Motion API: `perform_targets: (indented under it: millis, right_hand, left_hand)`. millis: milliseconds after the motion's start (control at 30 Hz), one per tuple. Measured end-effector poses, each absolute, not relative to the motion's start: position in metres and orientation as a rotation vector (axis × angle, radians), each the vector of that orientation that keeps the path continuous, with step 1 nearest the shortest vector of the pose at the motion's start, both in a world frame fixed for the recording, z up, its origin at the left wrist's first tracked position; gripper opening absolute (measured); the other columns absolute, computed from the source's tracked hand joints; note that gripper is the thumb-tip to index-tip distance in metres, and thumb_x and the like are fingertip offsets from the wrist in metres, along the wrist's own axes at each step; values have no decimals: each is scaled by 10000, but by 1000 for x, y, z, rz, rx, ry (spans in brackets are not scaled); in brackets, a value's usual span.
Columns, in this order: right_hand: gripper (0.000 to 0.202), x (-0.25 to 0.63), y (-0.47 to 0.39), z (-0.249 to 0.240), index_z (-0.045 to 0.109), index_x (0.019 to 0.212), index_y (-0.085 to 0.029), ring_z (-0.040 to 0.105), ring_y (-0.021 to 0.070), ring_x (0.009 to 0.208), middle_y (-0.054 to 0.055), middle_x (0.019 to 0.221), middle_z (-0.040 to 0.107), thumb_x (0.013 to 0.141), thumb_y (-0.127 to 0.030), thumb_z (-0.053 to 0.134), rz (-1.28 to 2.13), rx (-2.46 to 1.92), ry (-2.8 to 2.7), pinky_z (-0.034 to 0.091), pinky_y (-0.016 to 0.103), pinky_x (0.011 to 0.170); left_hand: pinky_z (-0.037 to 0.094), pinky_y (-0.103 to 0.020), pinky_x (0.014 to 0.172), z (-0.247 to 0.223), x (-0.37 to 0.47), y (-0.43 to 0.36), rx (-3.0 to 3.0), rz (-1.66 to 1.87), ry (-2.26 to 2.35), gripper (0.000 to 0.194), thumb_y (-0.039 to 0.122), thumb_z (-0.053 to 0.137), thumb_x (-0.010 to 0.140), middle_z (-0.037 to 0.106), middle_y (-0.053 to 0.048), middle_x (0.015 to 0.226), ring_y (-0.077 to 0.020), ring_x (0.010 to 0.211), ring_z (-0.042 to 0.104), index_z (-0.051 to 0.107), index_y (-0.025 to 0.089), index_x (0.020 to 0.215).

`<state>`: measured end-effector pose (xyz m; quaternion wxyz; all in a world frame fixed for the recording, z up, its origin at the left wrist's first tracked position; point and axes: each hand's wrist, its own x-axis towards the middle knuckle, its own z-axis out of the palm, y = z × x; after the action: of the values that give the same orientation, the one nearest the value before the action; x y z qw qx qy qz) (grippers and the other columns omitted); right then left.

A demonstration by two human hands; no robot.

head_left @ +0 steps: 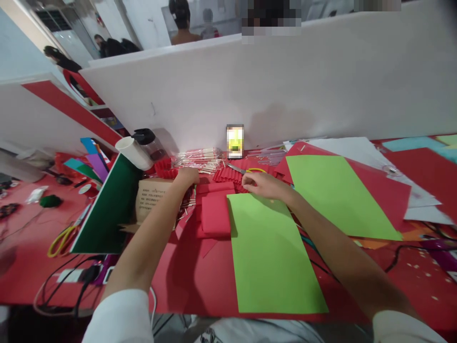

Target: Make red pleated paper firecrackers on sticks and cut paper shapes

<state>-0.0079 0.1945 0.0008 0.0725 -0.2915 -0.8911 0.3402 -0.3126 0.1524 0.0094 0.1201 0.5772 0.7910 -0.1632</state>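
My left hand (188, 176) reaches over a brown printed paper bag (152, 200) with its fingers curled down; its fingertips are hidden, and I cannot make out what is in them. My right hand (264, 185) is at the top edge of a light green sheet (274, 257), its fingers bent into a pinch whose contents do not show. Just behind it lie scissors with yellow handles (256, 170). Between my hands is a stack of folded red paper (215, 214). Pleated red paper (225, 174) lies behind the stack.
A lit phone (234, 141) leans on the white partition (214, 95). Wrapped sticks (200, 159), a white cup (134, 152) and a dark-lidded bottle (153, 145) stand or lie left of it. A green board (110, 214) leans left; more coloured sheets (342, 195) spread right. Cables cross the red table.
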Motion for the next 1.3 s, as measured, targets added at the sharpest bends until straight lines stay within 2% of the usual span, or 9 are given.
perform_targets:
  millis: [133, 300, 467, 533, 633, 733, 900, 1133, 1300]
  right_hand:
    - [81, -4, 193, 6, 628, 951, -200, 646, 194, 839, 61, 976, 737, 992, -246, 576, 1010, -874, -2649, 417, 296, 733]
    - [57, -2, 191, 13, 634, 926, -200, 661, 198, 859, 63, 968, 747, 965, -207, 593, 1023, -895, -2597, 439, 300, 757]
    - [52, -1, 195, 17, 645, 956, -193, 662, 203, 898, 75, 1003, 740, 963, -233, 613, 1042, -901, -2414, 471, 317, 801]
    - [102, -5, 195, 19, 655, 996, -186, 649, 203, 906, 77, 1008, 719, 969, -278, 621, 1109, -832, -2316, 482, 323, 807]
    - [245, -14, 191, 23, 661, 1128, -185, 602, 174, 807, 36, 932, 663, 983, -380, 627, 1294, -716, -2190, 471, 303, 735]
    - [354, -27, 188, 30, 643, 1231, -209, 537, 144, 698, -14, 831, 601, 981, -460, 649, 1455, -652, -2080, 432, 279, 655]
    - [453, -45, 192, 34, 663, 1158, -240, 490, 126, 614, -25, 766, 599, 901, -601, 757, 1604, -626, -1804, 388, 266, 549]
    - [508, -41, 205, 23, 736, 1023, -234, 462, 111, 597, -32, 711, 547, 784, -668, 847, 1464, -721, -1434, 423, 261, 515]
    - [585, -4, 213, 14, 711, 913, -244, 437, 106, 599, -40, 726, 535, 613, -690, 944, 1448, -743, -1290, 424, 269, 508]
  left_hand:
    - [560, -436, 1028, 2, -315, 151, 1617, -556, 2376, 544, 252, 742, 744, 753, -273, 1281, -402, 1242, 701, 762, 84, 1261]
    - [545, -408, 1037, 9, -311, 148, 1640, -525, 2378, 499, 329, 673, 868, 725, -268, 1348, -383, 1283, 681, 726, 71, 1292]
    - [516, -503, 1044, 40, -306, 130, 1774, -326, 2489, 519, 336, 300, 1087, 682, -326, 1353, -418, 1306, 656, 599, 21, 1370]
    - [533, -457, 973, 55, -302, 121, 1925, -71, 2463, 525, 353, 211, 1116, 743, -270, 1196, -379, 1156, 728, 508, 54, 1428]
    - [526, -382, 888, 72, -290, 112, 2117, 132, 2252, 452, 385, 228, 1130, 764, -175, 1090, -316, 1014, 743, 465, 152, 1436]
    - [509, -343, 869, 82, -271, 110, 2244, 168, 2061, 420, 383, 257, 1134, 759, -153, 1116, -282, 992, 723, 472, 180, 1432]
    - [503, -340, 837, 88, -237, 115, 2338, 238, 1762, 431, 374, 298, 1132, 745, -116, 1084, -255, 898, 712, 452, 203, 1496]
    - [509, -325, 832, 87, -256, 132, 2227, 270, 1759, 450, 517, 432, 1071, 743, -114, 1123, -244, 948, 693, 525, 180, 1354]
    - [509, -311, 794, 46, -313, 142, 1954, -239, 2034, 375, 185, 523, 919, 750, -115, 1155, -257, 977, 707, 550, 201, 1293]
